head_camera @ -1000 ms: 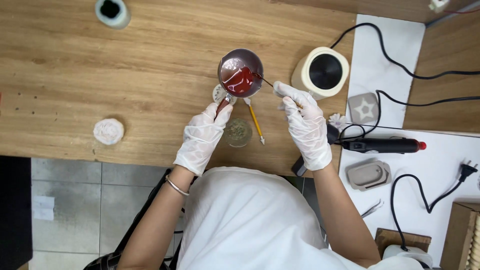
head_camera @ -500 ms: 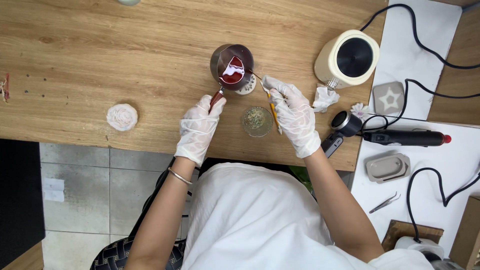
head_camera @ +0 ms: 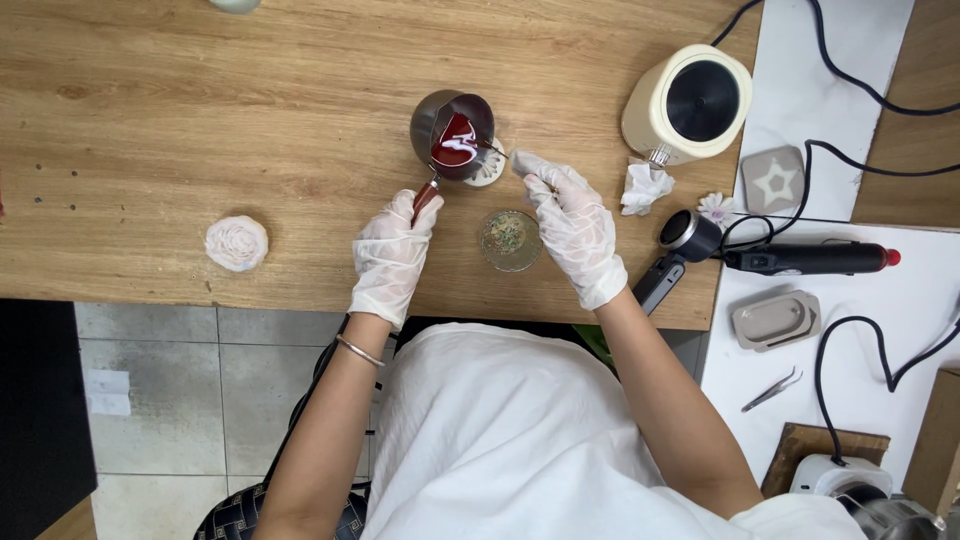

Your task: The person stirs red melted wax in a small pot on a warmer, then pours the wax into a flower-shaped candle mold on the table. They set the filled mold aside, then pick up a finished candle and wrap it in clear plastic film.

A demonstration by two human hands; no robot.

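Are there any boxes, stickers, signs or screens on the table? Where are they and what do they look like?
No screens or signs show.
Cardboard box: far right edge, plain brown, mostly cut off.
White paper slips: on the grey floor tiles at lower left, small and rectangular; any marks too small to tell.
The left hand holds the small metal pitcher of red liquid by its handle; no sticker shows on it.

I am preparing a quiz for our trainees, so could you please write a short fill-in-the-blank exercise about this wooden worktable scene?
1. The left hand grips the small metal pot by its ____.
2. The liquid in that pot is ____.
3. The pale flower-shaped piece lies to the ____ of both hands.
4. Both hands wear thin, translucent ____.

Missing words: handle; red; left; gloves
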